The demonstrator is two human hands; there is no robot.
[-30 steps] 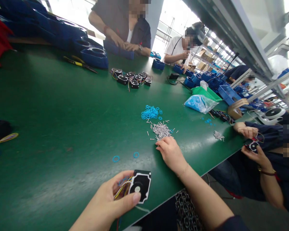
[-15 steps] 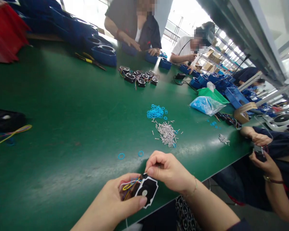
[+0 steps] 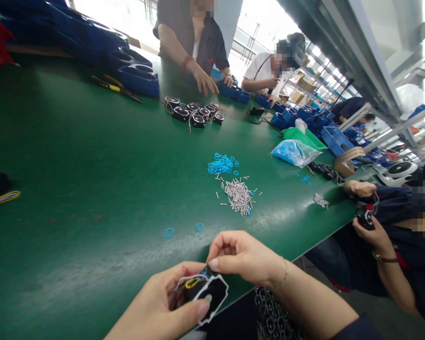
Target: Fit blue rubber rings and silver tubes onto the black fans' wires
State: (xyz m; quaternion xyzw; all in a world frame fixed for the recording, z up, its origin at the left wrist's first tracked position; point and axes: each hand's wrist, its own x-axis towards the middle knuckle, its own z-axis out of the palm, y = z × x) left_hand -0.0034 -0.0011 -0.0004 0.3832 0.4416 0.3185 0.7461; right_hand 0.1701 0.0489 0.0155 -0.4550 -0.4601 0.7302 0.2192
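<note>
Left hand (image 3: 163, 307) closed around a black flat part (image 3: 214, 293), thumb pressed across its face, fingers curled underneath. Held low at the near edge of the green table (image 3: 92, 165), just above it. Broad face turned up and toward the camera, tilted. Long axis slanting from lower left to upper right. Notched, roughly octagonal outline with a pale rim. Hard, matte, plastic-looking. Any lettering too small to read.

Thin wires (image 3: 190, 282), yellow, white, blue and red, bunched at the part's upper left side, looping over the left fingers.

Right hand (image 3: 246, 257) pinched closed, thumb against forefinger, tips touching the wire bunch at the part's top edge. Whatever lies between the fingertips hidden.

Just beyond the hands, two loose blue rings (image 3: 169, 232) flat on the felt-like surface. Farther out, a heap of short silvery pins (image 3: 237, 194), shiny and metallic, then a cluster of small blue rings (image 3: 220, 165). To the right, a clear bag (image 3: 293, 152) of blue pieces. Across the table, a group of black parts (image 3: 194, 114) with coloured leads. At the right edge, a co-worker's hand (image 3: 370, 230) gripping a small dark piece.
</note>
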